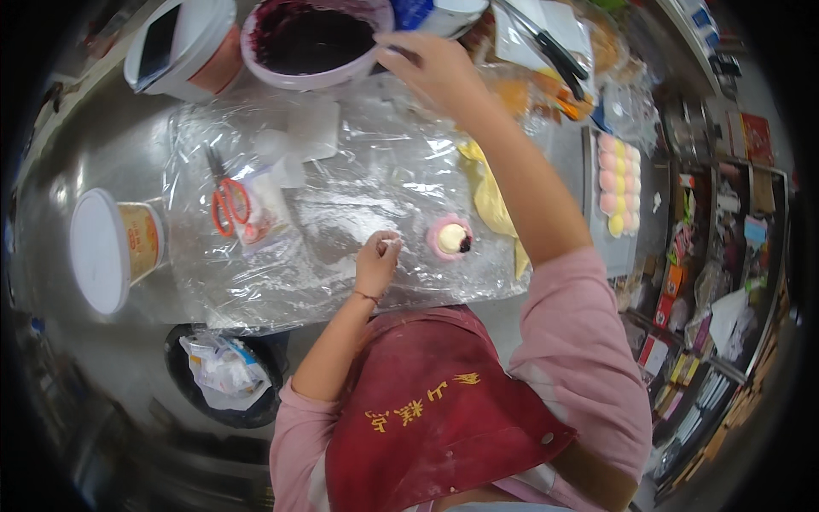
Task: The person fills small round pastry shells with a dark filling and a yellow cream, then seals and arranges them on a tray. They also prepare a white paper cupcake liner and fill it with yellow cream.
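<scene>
A pink wrapper round [450, 237] lies on plastic film, topped with a pale cream mound and a dab of dark purple filling. Left of it, my left hand [377, 256] hovers low over the flour-dusted film, fingers curled together and whitened at the tips; nothing shows in them. My right hand [425, 67] reaches to the right rim of a pale bowl [307, 82]. Dark purple filling [313, 41] coats the inside of that bowl. Something dark shows between the right thumb and fingers, too blurred to tell. A yellow piping bag [492, 192] lies partly behind my right forearm.
Orange-handled scissors [224, 206] rest beside a small plastic bag [265, 205]. White tubs stand at left [99, 249] and top left [221, 45], the latter bearing a phone [160, 38]. A tray [595, 192] of pink, yellow and white rounds [619, 182] sits right. Below is a bin [269, 409].
</scene>
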